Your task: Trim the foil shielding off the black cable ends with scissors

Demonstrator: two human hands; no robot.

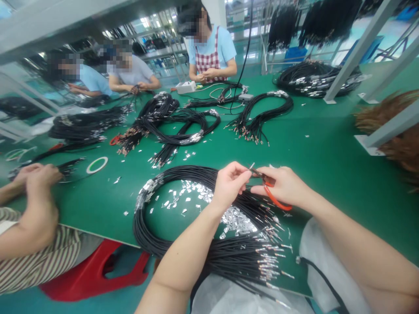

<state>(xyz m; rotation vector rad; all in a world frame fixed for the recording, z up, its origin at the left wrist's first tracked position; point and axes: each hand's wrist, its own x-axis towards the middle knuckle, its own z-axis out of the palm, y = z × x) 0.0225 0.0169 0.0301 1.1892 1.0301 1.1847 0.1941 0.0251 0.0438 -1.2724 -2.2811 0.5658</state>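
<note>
My left hand (229, 183) pinches the end of a thin black wire (250, 171) between thumb and fingers. My right hand (284, 185) grips small red-handled scissors (273, 198) whose tip meets that wire end. Below both hands lies a large coiled bundle of black cables (170, 209) on the green table (327, 157). Its metal-tipped ends (268, 257) fan out toward me. Small silver scraps (235, 220) are heaped inside the coil.
Several more black cable bundles (176, 126) lie across the table. A tape roll (97, 165) sits at left. A co-worker's hands (36, 176) work at near left above a red stool (98, 270). Other people sit at the far side. Grey frame posts (386, 131) stand at right.
</note>
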